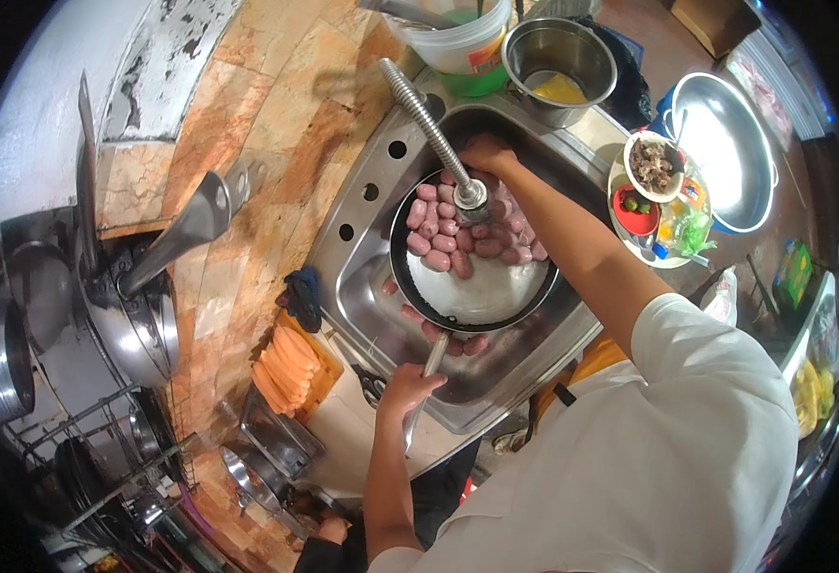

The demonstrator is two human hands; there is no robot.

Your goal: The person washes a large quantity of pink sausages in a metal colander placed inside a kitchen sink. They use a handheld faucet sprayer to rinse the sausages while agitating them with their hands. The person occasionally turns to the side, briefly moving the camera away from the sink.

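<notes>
Over a steel sink (462,394) is a frying pan (477,294) with a dark rim and pale inside. My left hand (411,390) is wrapped around its metal handle (436,356). At the far rim, my right hand (489,154) grips the pan, its fingertips hidden. Short pink sausage pieces (444,243) crowd the pan's far half, while the near half shows bare metal. Several more sausage pieces (475,345) lie in the sink beneath the pan. A flexible metal faucet (430,122) hangs over the pan, its nozzle just above the sausages.
Left of the sink, orange sausages (287,369) lie on a cutting board (326,387) near scissors (371,387) and a dark cloth (301,297). A steel pot (559,107) and plastic bucket (455,61) stand behind. Another person's hand (332,530) is by pans at the bottom.
</notes>
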